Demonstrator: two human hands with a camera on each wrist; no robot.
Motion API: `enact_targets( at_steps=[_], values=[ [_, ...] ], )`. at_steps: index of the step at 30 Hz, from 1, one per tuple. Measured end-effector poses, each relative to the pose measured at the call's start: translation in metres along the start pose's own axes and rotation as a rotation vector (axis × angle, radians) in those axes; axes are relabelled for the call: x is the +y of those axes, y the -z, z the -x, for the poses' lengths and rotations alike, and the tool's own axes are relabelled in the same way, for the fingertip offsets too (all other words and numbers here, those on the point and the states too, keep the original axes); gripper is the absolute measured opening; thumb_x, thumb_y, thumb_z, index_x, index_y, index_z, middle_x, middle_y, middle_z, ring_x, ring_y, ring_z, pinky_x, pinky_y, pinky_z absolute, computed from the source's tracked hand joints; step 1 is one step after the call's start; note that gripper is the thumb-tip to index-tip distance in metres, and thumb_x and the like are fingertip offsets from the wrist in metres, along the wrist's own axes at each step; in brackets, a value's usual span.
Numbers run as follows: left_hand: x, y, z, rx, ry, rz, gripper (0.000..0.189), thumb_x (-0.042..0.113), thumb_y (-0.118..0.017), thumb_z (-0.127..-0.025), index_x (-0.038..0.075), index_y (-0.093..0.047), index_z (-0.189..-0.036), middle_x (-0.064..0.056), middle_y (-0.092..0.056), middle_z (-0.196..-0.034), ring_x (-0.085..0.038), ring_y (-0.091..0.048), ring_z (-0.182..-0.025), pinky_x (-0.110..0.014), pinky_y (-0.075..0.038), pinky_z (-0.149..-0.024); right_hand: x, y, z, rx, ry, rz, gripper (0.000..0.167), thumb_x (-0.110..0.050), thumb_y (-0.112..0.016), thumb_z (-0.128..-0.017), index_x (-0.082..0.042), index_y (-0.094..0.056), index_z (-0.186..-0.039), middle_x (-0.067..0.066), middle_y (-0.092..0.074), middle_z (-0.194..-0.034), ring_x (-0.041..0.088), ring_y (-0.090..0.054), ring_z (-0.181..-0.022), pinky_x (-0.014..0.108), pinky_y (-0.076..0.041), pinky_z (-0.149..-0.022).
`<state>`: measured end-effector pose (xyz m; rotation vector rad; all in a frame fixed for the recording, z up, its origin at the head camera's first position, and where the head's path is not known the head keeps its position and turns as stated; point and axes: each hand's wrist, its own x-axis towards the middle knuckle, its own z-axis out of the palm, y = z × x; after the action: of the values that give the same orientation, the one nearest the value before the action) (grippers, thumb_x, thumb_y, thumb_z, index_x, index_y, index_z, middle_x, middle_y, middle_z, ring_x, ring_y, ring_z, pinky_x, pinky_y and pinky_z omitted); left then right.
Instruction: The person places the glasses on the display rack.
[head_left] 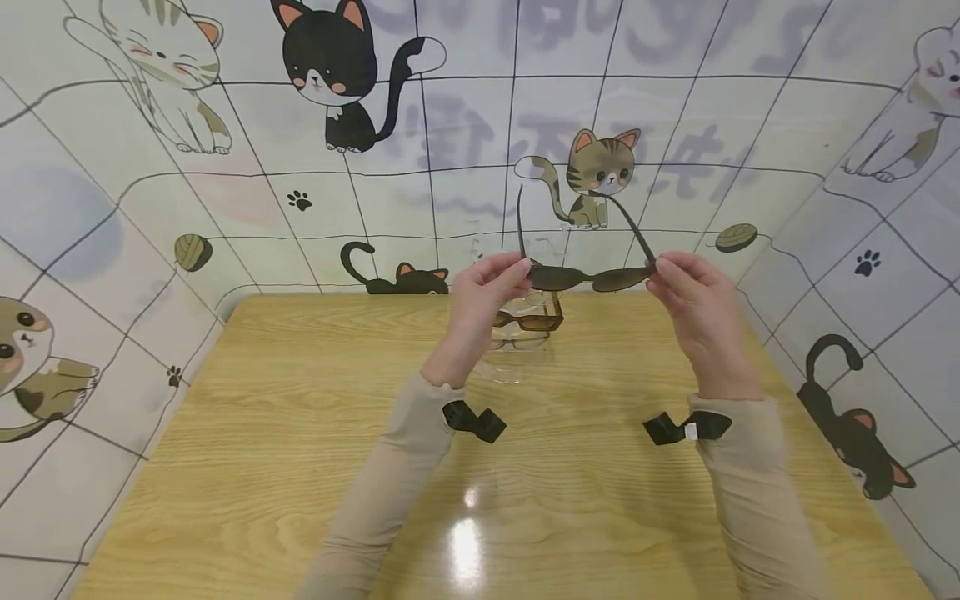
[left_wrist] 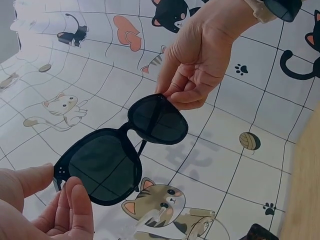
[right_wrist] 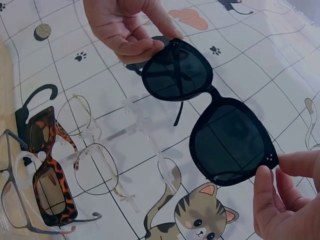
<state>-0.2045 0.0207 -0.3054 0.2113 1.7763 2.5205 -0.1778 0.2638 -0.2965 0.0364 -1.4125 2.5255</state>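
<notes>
A pair of black sunglasses (head_left: 555, 278) is held up above the table, its temples unfolded and pointing away toward the wall. My left hand (head_left: 480, 304) pinches the left end of the frame between thumb and fingers. At the other end, my right hand (head_left: 705, 321) pinches the corner near the hinge. Both dark lenses (left_wrist: 102, 167) show in the left wrist view. Below and behind them, tortoiseshell sunglasses (right_wrist: 56, 197), thin round wire glasses (right_wrist: 118, 176) and grey-framed glasses (right_wrist: 15, 187) sit on a clear stand (right_wrist: 156, 147), partly hidden by my left hand in the head view.
The wooden table (head_left: 285, 433) reaches back to a wall (head_left: 480, 125) covered with cartoon cats and grid lines. Similar side walls stand at left and right. Black straps with small boxes (head_left: 491, 425) are on both wrists.
</notes>
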Motion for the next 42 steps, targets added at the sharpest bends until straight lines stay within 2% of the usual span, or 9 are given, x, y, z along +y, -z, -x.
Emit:
enact_targets(
  at_steps=[3, 12, 17, 23, 28, 42],
  values=[
    [0.002, 0.004, -0.001, 0.019, -0.011, 0.006, 0.025, 0.008, -0.065, -0.089, -0.005, -0.064, -0.110, 0.002, -0.065, -0.076, -0.012, -0.063, -0.069, -0.028, -0.055, -0.076, 0.004, -0.005, -0.003, -0.001, 0.002, 0.027, 0.003, 0.004, -0.066, -0.084, 0.001, -0.066, -0.083, 0.008, -0.064, -0.083, 0.014, -0.063, -0.073, 0.019, -0.054, -0.069],
    [0.007, 0.020, -0.007, 0.075, -0.048, 0.042, 0.027, 0.007, -0.065, -0.089, -0.007, -0.063, -0.112, 0.001, -0.065, -0.080, -0.009, -0.063, -0.067, -0.027, -0.055, -0.074, 0.016, -0.020, -0.009, -0.046, -0.035, 0.011, 0.005, 0.003, -0.065, -0.085, -0.001, -0.066, -0.082, 0.007, -0.064, -0.079, 0.013, -0.063, -0.069, 0.018, -0.054, -0.067],
    [0.010, 0.028, -0.010, 0.113, -0.035, 0.066, 0.027, 0.007, -0.065, -0.089, -0.007, -0.063, -0.112, 0.000, -0.065, -0.080, -0.009, -0.062, -0.066, -0.022, -0.054, -0.069, 0.022, -0.030, -0.013, -0.022, -0.042, 0.057, 0.003, 0.001, -0.067, -0.084, -0.002, -0.066, -0.083, 0.005, -0.062, -0.081, 0.012, -0.062, -0.071, 0.018, -0.054, -0.068],
    [0.012, 0.034, -0.014, 0.137, -0.011, 0.104, 0.025, 0.008, -0.066, -0.088, -0.004, -0.065, -0.110, -0.001, -0.065, -0.078, -0.010, -0.062, -0.065, -0.022, -0.054, -0.067, 0.029, -0.037, -0.018, 0.020, -0.067, 0.044, 0.005, 0.002, -0.069, -0.082, -0.002, -0.066, -0.082, 0.006, -0.062, -0.080, 0.012, -0.063, -0.070, 0.019, -0.054, -0.068],
    [0.012, 0.039, -0.018, 0.164, -0.006, 0.116, 0.025, 0.009, -0.066, -0.088, -0.004, -0.065, -0.109, 0.000, -0.064, -0.074, -0.010, -0.062, -0.064, -0.021, -0.054, -0.067, 0.035, -0.041, -0.022, 0.023, -0.070, 0.069, 0.005, 0.001, -0.068, -0.083, -0.003, -0.066, -0.082, 0.006, -0.061, -0.082, 0.012, -0.062, -0.071, 0.018, -0.054, -0.070],
    [0.002, 0.048, -0.032, 0.197, 0.053, 0.136, 0.029, 0.009, -0.066, -0.088, -0.007, -0.063, -0.112, 0.000, -0.063, -0.070, -0.009, -0.061, -0.063, -0.018, -0.053, -0.065, 0.050, -0.043, -0.036, 0.043, -0.095, 0.062, 0.007, 0.003, -0.067, -0.084, -0.003, -0.064, -0.080, 0.006, -0.057, -0.084, 0.012, -0.061, -0.070, 0.018, -0.054, -0.070]
  ],
)
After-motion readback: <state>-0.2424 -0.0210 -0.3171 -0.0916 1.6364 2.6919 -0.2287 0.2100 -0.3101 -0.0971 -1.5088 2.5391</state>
